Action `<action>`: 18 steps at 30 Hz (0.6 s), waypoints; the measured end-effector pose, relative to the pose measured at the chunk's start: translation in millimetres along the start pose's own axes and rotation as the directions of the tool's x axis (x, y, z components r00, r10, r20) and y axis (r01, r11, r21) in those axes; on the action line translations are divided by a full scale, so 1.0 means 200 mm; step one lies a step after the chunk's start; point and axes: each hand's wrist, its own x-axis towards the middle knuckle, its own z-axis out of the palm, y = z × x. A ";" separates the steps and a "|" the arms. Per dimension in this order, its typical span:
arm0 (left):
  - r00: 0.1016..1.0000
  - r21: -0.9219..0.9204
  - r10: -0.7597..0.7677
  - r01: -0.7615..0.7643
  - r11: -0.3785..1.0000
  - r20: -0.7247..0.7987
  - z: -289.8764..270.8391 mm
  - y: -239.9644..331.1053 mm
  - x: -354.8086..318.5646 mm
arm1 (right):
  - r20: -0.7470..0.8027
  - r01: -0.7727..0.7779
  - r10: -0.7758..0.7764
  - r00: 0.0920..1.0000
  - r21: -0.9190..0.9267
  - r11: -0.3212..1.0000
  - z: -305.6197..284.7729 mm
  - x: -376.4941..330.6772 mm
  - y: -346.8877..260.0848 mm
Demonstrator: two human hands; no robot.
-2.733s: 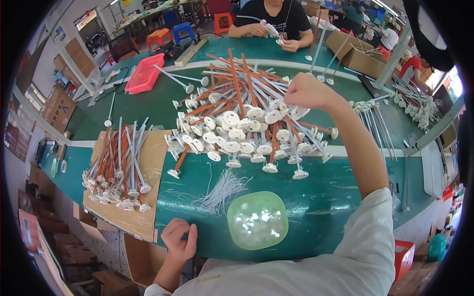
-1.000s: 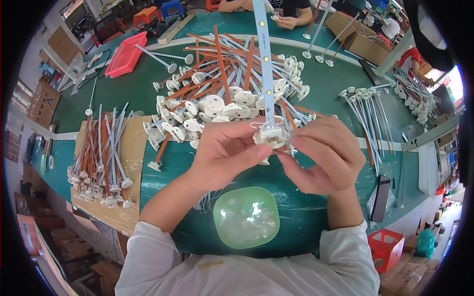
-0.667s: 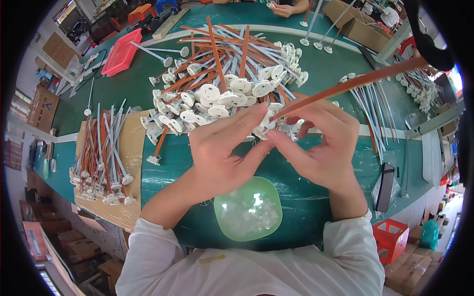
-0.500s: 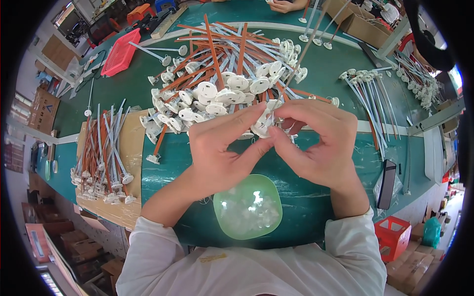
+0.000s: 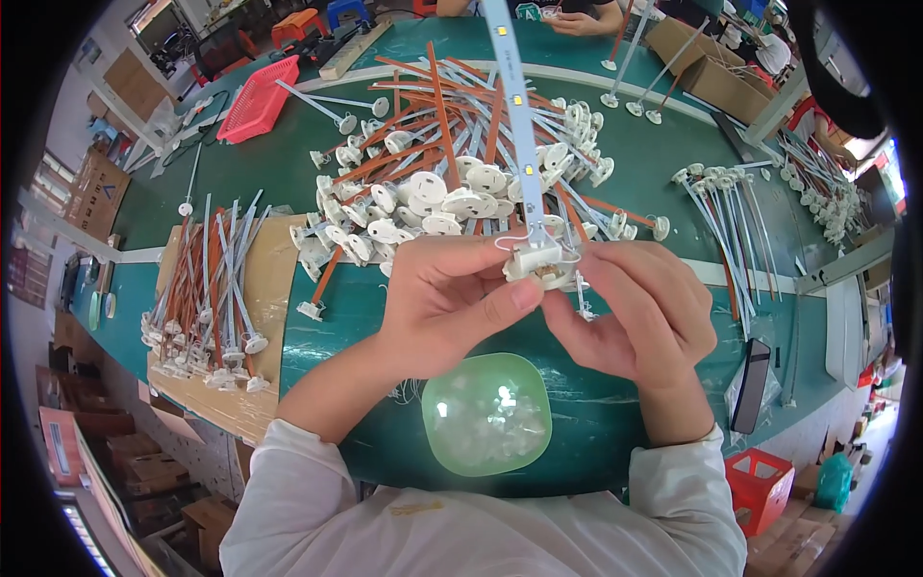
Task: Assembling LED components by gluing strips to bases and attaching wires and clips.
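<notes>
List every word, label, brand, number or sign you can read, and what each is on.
I don't copy out wording, so nothing is quoted:
Held light strip: small dark print, too small to read.
Cardboard box at far left: dark printed marks, too blurred to read.
Black shirt across the table: green and white print at the picture's top edge.
Wearer's pale shirt: yellowish mark, too blurred to read.

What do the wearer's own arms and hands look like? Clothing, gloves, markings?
Left hand and right hand: bare, no gloves, rings or watch visible. Left sleeve and right sleeve: pale grey-white, loose, creased, stopping short of the wrists. Matching shirt with a small yellowish mark on the front.
</notes>
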 end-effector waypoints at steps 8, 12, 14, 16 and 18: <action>1.000 -0.123 0.016 -0.019 0.992 -0.021 0.05 -0.02 0.01 | 0.018 0.053 -0.052 0.998 -0.072 0.996 0.00 -0.01 -0.01; 1.000 -0.130 0.026 -0.024 0.991 0.016 0.04 -0.02 0.01 | 0.015 0.069 -0.068 0.998 -0.091 0.993 0.00 -0.01 -0.02; 0.999 -0.190 0.010 -0.019 0.982 -0.050 0.05 -0.02 0.01 | 0.032 0.079 -0.077 0.997 -0.062 0.995 0.00 0.00 -0.01; 0.999 -0.182 -0.024 0.015 0.983 -0.046 0.03 -0.01 0.02 | 0.050 0.087 -0.085 0.995 -0.034 0.996 -0.01 0.01 0.02; 0.997 -0.169 -0.057 0.049 0.984 -0.044 0.02 0.00 0.03 | 0.107 0.115 -0.120 0.987 0.050 0.992 -0.03 0.02 0.05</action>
